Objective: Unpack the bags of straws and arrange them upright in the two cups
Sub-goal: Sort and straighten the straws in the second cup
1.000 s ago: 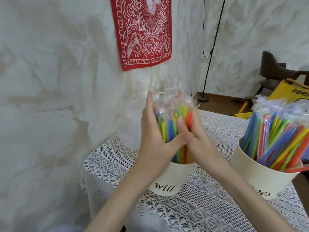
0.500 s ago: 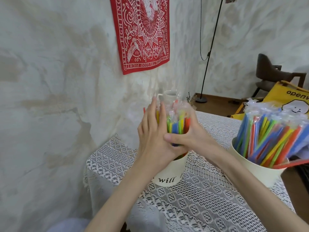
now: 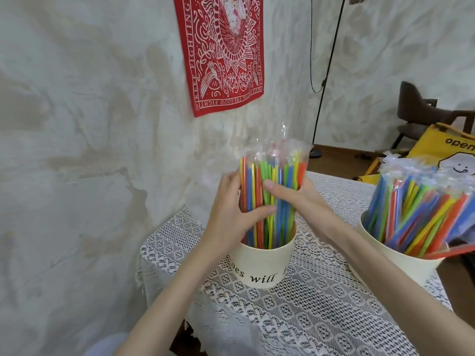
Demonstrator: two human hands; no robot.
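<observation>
Both hands are closing around a bundle of coloured straws standing upright in the near cup on a lace-covered table. Left hand is wrapping the bundle's left side, thumb pressing across the front; right hand is gripping from the right, thumb lying over the green and blue straws. Clear wrappers are poking up above the straw tops, crinkled and catching light. A second cup, at the table's right edge, is already holding straws that are leaning rather than standing straight, also with plastic at their tips.

By the look of it, the straws are featherweight and springy, slick in their film, and likely to splay or slip if held loosely; a mid-length squeeze around the whole bunch, as both hands are applying now, seems the surest hold, since pinching a few would buckle them. A red wall hanging is hanging behind, with a chair and yellow bag beyond.
</observation>
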